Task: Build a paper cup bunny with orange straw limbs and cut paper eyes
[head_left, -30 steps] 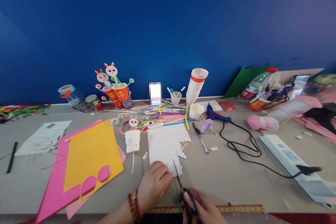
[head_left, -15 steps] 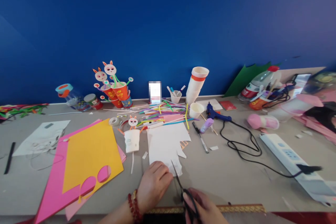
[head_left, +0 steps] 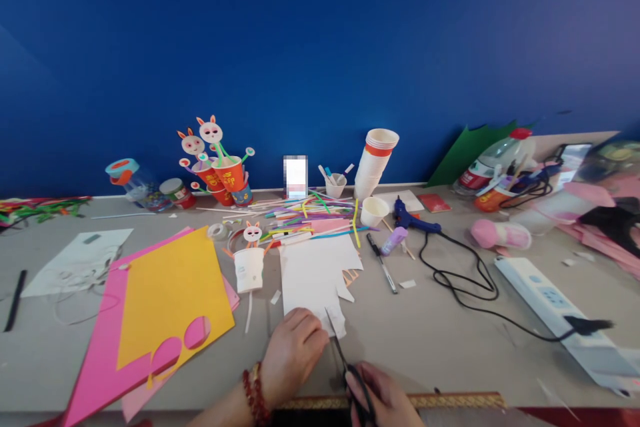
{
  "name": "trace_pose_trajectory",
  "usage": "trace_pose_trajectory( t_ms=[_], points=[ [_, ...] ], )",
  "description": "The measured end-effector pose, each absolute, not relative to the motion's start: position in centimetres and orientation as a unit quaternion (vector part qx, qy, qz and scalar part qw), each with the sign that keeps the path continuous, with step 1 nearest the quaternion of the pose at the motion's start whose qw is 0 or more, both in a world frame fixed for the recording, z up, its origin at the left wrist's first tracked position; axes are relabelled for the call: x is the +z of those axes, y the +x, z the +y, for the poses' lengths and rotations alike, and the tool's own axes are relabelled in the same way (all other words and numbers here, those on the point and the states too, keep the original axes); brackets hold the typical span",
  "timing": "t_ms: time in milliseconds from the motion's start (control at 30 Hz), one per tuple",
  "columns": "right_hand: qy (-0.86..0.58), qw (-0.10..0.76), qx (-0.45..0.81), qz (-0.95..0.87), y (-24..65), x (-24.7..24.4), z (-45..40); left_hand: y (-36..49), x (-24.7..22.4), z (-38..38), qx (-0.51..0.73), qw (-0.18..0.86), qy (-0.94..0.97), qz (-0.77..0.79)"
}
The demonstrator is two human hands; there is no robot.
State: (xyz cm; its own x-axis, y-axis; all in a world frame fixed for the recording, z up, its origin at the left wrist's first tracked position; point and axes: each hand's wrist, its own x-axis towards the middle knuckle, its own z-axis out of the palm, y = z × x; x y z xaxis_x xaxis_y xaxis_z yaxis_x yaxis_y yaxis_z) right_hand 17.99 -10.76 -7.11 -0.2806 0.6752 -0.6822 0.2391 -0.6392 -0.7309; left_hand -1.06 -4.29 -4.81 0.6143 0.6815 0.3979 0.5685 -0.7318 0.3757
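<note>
My right hand [head_left: 377, 393] grips black-handled scissors [head_left: 357, 383] at the table's front edge. Their blades point up and left, the tips over a small piece of white paper [head_left: 339, 321]. Left of the blades, my left hand [head_left: 297, 343] is closed, fingers curled around the near end of the white paper. Its fingertips hide what exactly they pinch. Beyond lies a large white sheet [head_left: 313, 277] with a jagged right edge. A white paper cup [head_left: 249, 269] with a rabbit head [head_left: 253, 233] and orange arms stands behind my left hand.
Yellow card [head_left: 173, 287] with round cut-outs lies on pink card at left. Pipe cleaners [head_left: 300, 217] are heaped behind the sheet. To the right are a pen [head_left: 383, 265], a glue stick [head_left: 394, 241], a blue glue gun [head_left: 415, 218] with its cord, and a power strip [head_left: 553, 303].
The scissors and my right hand have shifted slightly left and down. My left hand stays almost in place. The rabbit cup looks turned a little, showing its printed side.
</note>
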Motion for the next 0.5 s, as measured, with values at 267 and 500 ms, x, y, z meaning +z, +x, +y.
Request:
trace_pose_trajectory(
  t_ms=[267, 500],
  points=[
    [-0.583, 0.168, 0.676, -0.419, 17.69, -7.66, -11.19, -1.01, -4.99, -4.23, 0.281, 0.113, 0.886, 0.352],
    [-0.590, 0.166, 0.681, -0.401, 16.99, -8.11, -10.68, -0.85, -4.81, -4.38, 0.283, 0.116, 0.890, 0.337]
  ],
)
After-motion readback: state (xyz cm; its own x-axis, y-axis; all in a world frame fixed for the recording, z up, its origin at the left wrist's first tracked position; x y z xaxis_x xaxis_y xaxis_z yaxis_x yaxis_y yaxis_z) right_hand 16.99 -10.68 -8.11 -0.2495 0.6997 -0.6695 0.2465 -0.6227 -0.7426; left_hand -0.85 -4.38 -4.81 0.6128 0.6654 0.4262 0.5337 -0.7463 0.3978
